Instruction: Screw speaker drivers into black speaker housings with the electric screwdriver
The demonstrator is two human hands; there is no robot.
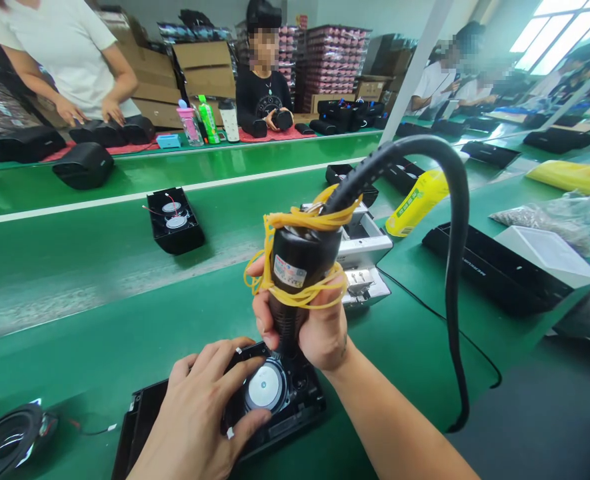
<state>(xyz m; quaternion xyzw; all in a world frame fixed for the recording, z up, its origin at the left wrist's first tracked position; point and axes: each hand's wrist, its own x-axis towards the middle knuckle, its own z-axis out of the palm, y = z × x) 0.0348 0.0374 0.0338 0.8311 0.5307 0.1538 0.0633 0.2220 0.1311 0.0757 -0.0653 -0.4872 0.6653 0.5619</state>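
Note:
My right hand [319, 327] is wrapped round a black electric screwdriver [307, 257], which is upright with yellow bands around it and a thick black cable arching off to the right. Its lower end meets a black speaker housing [295, 427] beside a round silver-backed speaker [265, 387]. The exact tip is hidden. My left hand [215, 387] lies over the left part of the housing, thumb and fingers spread around the speaker's edge, steadying it against the green surface.
A loose speaker [12, 437] is at the lower left. An open housing [175, 220] rests on the green belt. White boxes [365, 247] stand behind the screwdriver. A yellow bottle [417, 200] and long black casing [495, 267] are at right. People work across the belt.

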